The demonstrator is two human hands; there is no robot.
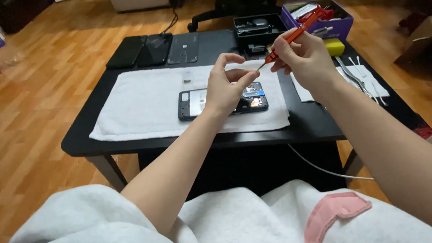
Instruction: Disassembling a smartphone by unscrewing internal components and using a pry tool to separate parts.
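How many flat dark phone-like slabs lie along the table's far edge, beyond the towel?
4: a slab at far left, a second beside it, a third next, a fourth by the black tray. Edges blur together; count uncertain.

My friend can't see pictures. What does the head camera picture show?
A right hand holds an orange screwdriver, its tip meeting the pinched fingers of the left hand. Below them, an opened phone lies on a white towel on a black table.
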